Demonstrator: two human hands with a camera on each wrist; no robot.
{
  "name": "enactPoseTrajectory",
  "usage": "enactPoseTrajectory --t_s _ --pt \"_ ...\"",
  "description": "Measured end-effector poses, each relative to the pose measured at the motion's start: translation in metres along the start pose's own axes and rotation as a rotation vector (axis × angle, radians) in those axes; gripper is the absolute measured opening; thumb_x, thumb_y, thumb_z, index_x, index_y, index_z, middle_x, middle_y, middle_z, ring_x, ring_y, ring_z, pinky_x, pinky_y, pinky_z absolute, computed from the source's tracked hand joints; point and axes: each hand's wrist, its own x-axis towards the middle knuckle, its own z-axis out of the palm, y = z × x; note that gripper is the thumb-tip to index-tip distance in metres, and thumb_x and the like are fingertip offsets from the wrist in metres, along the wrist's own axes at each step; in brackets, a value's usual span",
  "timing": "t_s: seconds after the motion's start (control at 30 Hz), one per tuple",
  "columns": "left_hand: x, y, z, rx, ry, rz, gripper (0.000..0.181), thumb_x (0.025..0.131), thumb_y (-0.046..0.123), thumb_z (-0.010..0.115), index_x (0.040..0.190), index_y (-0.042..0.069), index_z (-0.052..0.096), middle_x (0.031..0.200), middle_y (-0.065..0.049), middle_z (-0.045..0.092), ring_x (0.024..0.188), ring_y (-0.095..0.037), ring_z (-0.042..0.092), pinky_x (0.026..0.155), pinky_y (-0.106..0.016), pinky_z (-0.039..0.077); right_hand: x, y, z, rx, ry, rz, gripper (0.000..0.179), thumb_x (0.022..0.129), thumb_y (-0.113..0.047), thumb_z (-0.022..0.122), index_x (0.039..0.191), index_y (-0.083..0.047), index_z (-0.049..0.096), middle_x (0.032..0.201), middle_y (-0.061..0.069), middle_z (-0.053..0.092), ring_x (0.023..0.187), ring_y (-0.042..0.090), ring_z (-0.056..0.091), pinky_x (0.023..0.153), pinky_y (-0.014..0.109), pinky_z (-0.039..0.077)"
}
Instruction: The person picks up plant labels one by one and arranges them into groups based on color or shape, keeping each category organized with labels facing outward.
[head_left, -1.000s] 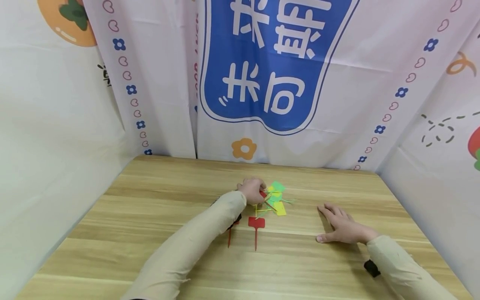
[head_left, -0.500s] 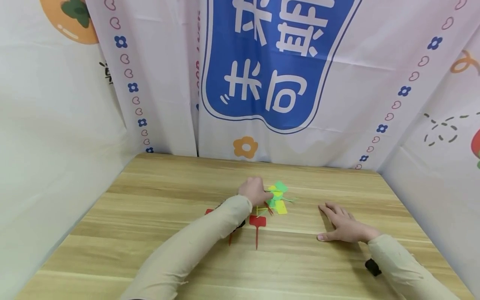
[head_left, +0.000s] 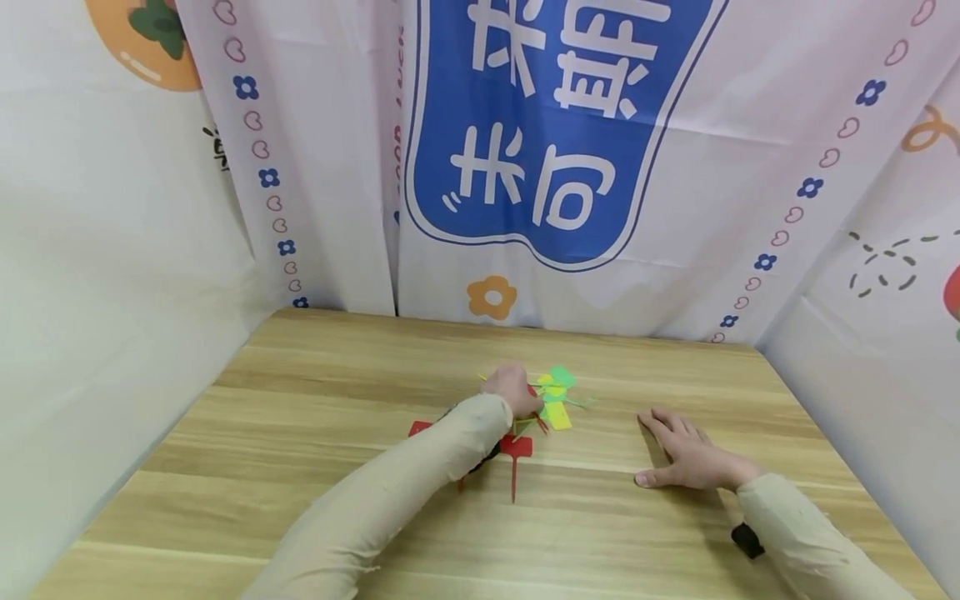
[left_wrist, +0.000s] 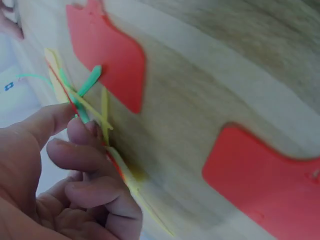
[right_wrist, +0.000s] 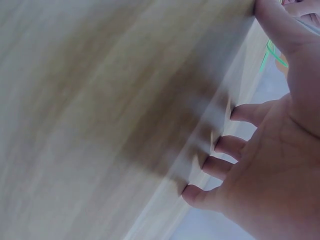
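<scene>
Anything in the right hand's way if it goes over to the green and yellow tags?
Nothing visible: in the head view, only tabletop lies between the right hand and the pile of green and yellow tags. The left hand is at the pile's left side, outside that path.

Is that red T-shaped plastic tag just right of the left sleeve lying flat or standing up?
Lying flat: the red tag shows its head and stem along the wood-grained tabletop.
</scene>
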Motion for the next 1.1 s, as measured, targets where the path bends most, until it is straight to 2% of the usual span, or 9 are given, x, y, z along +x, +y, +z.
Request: enactPoseTrajectory --t_s 0.13,0.27,0.57,0.77,0.97,1.1 --pt "-0.001 -0.001 -0.003 -0.064 -0.062 -0.051 0.03 0.079 0.031 0.079 0.069 0.011 0.059 0.067 -0.001 0.056 0.057 -0.015 0.05 0.05 -0.028 0.043 0.0 0.0 0.0 0.007 -0.005 -0.01 0.107 0.081 -0.063 0.069 0.153 0.001 0.023 0.152 0.034 0.015 0.134 0.058 0.013 0.1 0.077 0.01" --pt "-0.001 -0.001 -0.004 -0.137 -0.103 -0.098 0.025 0.079 0.026 0.08 0.07 0.008 0.065 0.063 -0.002 0.062 0.052 -0.014 0.053 0.047 -0.026 0.043 0.0 -0.001 0.0 0.009 0.001 -0.019 0.106 0.081 -0.061 0.071 0.153 0.001 0.023 0.15 0.035 0.016 0.132 0.06 0.014 0.099 0.077 0.01" --pt "-0.001 -0.003 0.001 -0.335 -0.104 -0.148 0.022 0.076 0.015 0.083 0.066 0.003 0.067 0.049 -0.003 0.061 0.042 -0.013 0.055 0.042 -0.022 0.042 0.002 0.002 0.005 -0.002 0.016 0.016 0.11 0.078 -0.064 0.071 0.151 0.004 0.024 0.152 0.032 0.016 0.136 0.056 0.014 0.101 0.076 0.01" --pt "-0.005 -0.002 0.003 -0.429 -0.148 -0.18 0.019 0.075 0.009 0.081 0.069 0.001 0.065 0.05 -0.003 0.061 0.036 -0.008 0.05 0.036 -0.017 0.039 -0.001 -0.005 0.001 0.001 -0.001 0.004 0.107 0.08 -0.06 0.072 0.152 0.003 0.024 0.151 0.034 0.016 0.134 0.057 0.014 0.099 0.077 0.011" --pt "-0.008 -0.001 0.0 -0.48 -0.174 -0.198 0.014 0.075 0.004 0.078 0.069 0.001 0.065 0.049 -0.003 0.06 0.035 -0.007 0.048 0.036 -0.017 0.039 -0.003 -0.014 -0.005 0.03 -0.025 0.013 0.105 0.082 -0.055 0.074 0.151 0.006 0.023 0.151 0.037 0.014 0.133 0.061 0.012 0.098 0.078 0.01" --pt "-0.011 -0.001 -0.004 -0.447 -0.174 -0.186 0.014 0.074 0.004 0.078 0.064 0.003 0.069 0.049 -0.002 0.059 0.038 -0.008 0.048 0.037 -0.018 0.037 -0.003 -0.01 -0.001 0.023 -0.018 0.028 0.107 0.081 -0.057 0.074 0.152 0.004 0.023 0.152 0.034 0.014 0.135 0.058 0.013 0.1 0.076 0.01"
